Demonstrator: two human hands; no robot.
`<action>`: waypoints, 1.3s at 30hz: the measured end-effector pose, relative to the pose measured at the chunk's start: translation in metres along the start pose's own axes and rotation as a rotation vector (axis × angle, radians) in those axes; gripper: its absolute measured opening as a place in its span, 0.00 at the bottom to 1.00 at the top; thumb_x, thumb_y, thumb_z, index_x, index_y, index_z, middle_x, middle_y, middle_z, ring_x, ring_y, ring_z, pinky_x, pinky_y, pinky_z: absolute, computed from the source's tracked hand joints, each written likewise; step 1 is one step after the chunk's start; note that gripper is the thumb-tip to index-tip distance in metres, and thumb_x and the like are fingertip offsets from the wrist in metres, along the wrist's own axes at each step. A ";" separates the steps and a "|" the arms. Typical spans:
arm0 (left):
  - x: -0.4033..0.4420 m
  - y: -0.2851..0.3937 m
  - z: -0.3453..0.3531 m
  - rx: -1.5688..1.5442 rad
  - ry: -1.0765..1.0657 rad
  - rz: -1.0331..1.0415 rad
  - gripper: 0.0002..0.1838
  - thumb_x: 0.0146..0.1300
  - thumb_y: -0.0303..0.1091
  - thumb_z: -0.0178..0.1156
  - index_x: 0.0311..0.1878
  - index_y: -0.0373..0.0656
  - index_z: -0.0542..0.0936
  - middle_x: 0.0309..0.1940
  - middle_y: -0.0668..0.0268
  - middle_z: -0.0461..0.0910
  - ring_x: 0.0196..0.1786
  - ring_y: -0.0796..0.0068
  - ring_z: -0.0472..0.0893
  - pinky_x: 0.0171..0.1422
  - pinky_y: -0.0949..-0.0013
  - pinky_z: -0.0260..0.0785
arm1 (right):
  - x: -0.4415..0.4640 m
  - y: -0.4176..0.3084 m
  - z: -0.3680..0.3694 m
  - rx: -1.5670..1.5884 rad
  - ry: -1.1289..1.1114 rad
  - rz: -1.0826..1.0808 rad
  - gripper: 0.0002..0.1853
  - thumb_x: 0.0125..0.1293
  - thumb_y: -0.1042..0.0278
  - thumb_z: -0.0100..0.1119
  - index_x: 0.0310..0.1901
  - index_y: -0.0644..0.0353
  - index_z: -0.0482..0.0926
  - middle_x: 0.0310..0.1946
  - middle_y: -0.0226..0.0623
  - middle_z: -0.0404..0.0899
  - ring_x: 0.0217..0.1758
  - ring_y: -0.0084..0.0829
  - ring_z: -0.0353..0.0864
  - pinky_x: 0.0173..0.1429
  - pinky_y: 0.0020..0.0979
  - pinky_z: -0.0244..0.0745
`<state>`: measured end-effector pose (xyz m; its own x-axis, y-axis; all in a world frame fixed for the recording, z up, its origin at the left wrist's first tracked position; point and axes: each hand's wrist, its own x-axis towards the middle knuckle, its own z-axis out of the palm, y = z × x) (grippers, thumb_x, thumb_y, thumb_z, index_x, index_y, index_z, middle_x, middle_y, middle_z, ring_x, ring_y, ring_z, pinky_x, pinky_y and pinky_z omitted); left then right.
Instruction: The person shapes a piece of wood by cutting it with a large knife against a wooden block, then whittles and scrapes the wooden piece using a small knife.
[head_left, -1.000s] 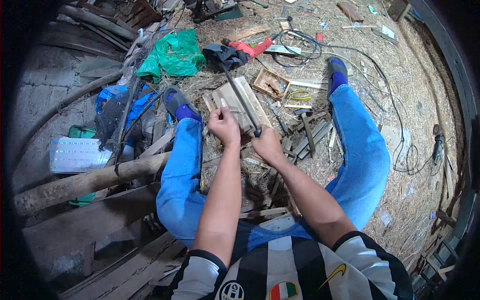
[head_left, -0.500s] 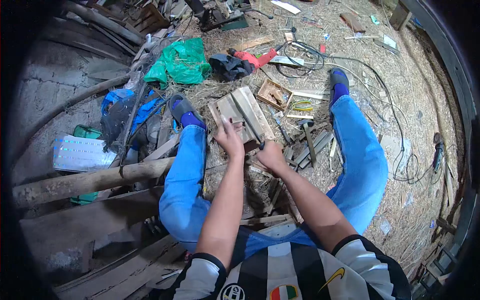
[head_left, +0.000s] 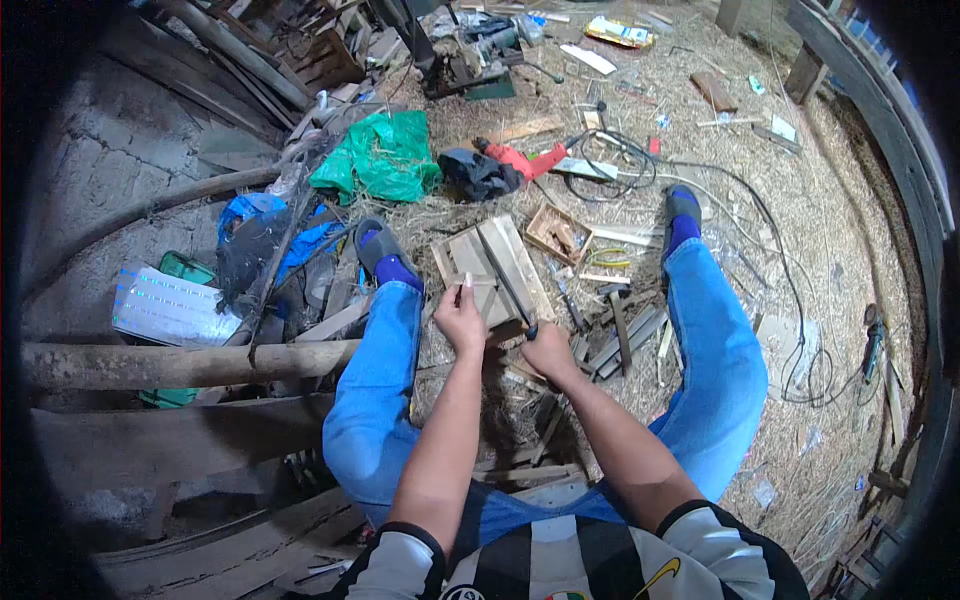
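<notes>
My right hand [head_left: 550,352] is wrapped round the dark handle of a long, narrow, dark-bladed tool [head_left: 505,275]; whether it is a knife or a file I cannot tell. Its blade slants up and left across a pale wooden block made of boards [head_left: 522,262], on the ground between my feet. Over the left part of that block, my left hand [head_left: 461,322] is closed, thumb and fingertips together at what looks like a thin wood strip [head_left: 484,281]. The strip's end at the fingers is partly hidden.
Beyond the block lie a small wooden box [head_left: 558,236], a red power drill [head_left: 530,163] with a cord, and a green plastic bag [head_left: 380,160]. A hammer [head_left: 620,325] rests among wood scraps on the right. A thick pole [head_left: 200,365] crosses at left.
My left hand has gone from fingers stretched over the block to a pinch at the wood strip. My right hand still grips the tool. The head view has shifted, showing more ground ahead.
</notes>
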<state>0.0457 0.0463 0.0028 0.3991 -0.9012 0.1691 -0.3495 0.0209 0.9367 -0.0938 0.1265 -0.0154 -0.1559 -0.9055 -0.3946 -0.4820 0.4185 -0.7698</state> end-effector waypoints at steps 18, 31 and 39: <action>0.010 -0.015 0.026 -0.157 -0.073 -0.040 0.10 0.66 0.28 0.63 0.44 0.31 0.78 0.41 0.56 0.84 0.47 0.68 0.82 0.54 0.67 0.72 | 0.004 -0.006 -0.012 0.071 -0.065 0.071 0.18 0.53 0.66 0.62 0.43 0.69 0.78 0.36 0.64 0.82 0.46 0.60 0.82 0.56 0.50 0.74; 0.015 -0.032 0.041 0.042 -0.008 -0.072 0.17 0.60 0.34 0.72 0.42 0.30 0.78 0.29 0.67 0.78 0.32 0.80 0.74 0.38 0.73 0.68 | 0.012 -0.003 -0.027 0.044 -0.084 0.051 0.23 0.54 0.64 0.64 0.49 0.67 0.72 0.36 0.61 0.82 0.44 0.60 0.82 0.52 0.53 0.76; 0.009 -0.026 0.026 0.151 -0.099 -0.154 0.28 0.53 0.37 0.78 0.50 0.28 0.78 0.25 0.73 0.73 0.28 0.84 0.69 0.34 0.77 0.65 | 0.014 0.003 -0.026 0.052 -0.052 -0.021 0.21 0.53 0.64 0.64 0.46 0.68 0.74 0.35 0.62 0.82 0.43 0.60 0.83 0.49 0.53 0.76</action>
<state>0.0361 0.0261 -0.0276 0.3748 -0.9270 -0.0103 -0.4167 -0.1784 0.8914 -0.1197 0.1130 -0.0106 -0.1009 -0.9097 -0.4027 -0.4386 0.4040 -0.8028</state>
